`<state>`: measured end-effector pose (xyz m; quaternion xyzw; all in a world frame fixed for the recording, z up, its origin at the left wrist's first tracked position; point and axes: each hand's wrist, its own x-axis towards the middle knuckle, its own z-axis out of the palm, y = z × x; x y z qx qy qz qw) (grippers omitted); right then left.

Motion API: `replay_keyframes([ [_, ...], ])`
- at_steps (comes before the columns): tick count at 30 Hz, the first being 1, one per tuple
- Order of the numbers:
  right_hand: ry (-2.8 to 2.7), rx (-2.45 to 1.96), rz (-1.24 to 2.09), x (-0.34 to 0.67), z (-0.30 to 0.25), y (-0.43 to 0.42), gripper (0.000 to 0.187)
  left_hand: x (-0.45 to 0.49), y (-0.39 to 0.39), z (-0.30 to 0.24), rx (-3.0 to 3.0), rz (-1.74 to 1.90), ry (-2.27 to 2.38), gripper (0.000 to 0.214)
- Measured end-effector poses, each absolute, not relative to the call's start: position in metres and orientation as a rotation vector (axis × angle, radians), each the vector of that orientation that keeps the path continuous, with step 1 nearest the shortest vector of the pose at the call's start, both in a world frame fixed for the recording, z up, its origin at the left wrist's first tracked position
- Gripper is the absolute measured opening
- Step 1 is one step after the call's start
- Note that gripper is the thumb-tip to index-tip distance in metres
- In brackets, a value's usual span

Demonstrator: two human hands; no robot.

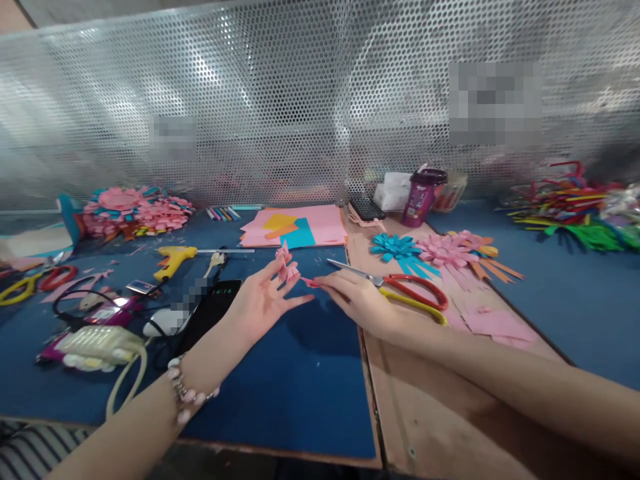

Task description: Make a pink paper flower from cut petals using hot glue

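Observation:
Above the blue tabletop, my left hand (257,303) pinches a small pink paper flower (287,267) between its fingertips, with the thumb stretched away. Close beside it on the right, my right hand (363,303) has its fingertips closed on a small pink paper piece (310,283). The two pink pieces look slightly apart. Large scissors (415,293) with red and yellow handles lie just behind my right hand, blades pointing left. A black phone (210,310) rests beneath my left wrist. A yellow glue gun (173,260) lies farther left.
Coloured paper sheets (325,227) are stacked at the back. Blue paper flowers (395,247) and pink ones (450,250) lie right, near a purple cup (423,197). Cables and a power bank crowd the left, before a paper-flower heap (133,210). A perforated metal screen (290,100) stands behind.

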<state>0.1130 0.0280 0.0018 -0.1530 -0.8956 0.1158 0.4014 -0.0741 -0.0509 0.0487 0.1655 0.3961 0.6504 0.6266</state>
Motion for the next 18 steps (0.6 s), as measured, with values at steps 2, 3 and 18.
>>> replay_keyframes([
  [2,-2.283,-0.316,0.202,0.1158,-0.0024,0.0284,0.025,-0.0741,-0.0502,0.0487,0.367,1.504,0.891,0.013],
  [3,-2.294,-0.296,0.175,0.1167,-0.0035,0.0285,0.026,-0.0745,-0.0497,0.0486,0.362,1.511,0.888,0.013],
  [18,-2.343,-0.098,0.070,0.1162,-0.0054,0.0237,0.026,-0.0771,-0.0482,0.0445,0.331,1.486,0.872,0.011],
])
